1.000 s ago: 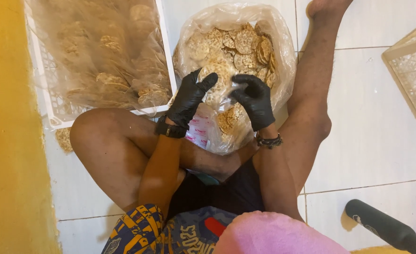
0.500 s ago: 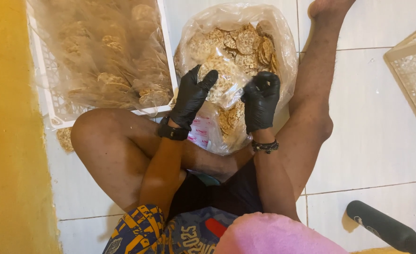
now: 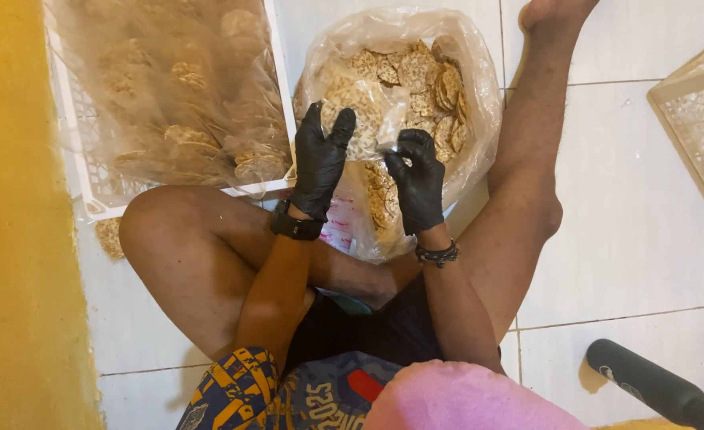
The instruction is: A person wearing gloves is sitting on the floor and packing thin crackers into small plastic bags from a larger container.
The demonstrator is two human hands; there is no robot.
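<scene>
**Small bag held over the cracker sack**

I see the white crate (image 3: 97, 195) of bagged crackers at left. My left hand (image 3: 318, 163) cups the small clear bag (image 3: 368, 119), fingers spread; my right hand (image 3: 417, 185) pinches its edge. Best kept low over the big cracker sack (image 3: 463, 103), I judge.

The floor (image 3: 647, 239) is laid with large white glossy tiles, their thin grey grout lines running straight across and down. Along the left edge runs a broad yellow surface (image 3: 17, 239), matte and slightly mottled. At the upper right, a pale cream lattice crate (image 3: 698, 119) sits on the tiles. The light is soft and even, with faint shadows on the floor.
</scene>
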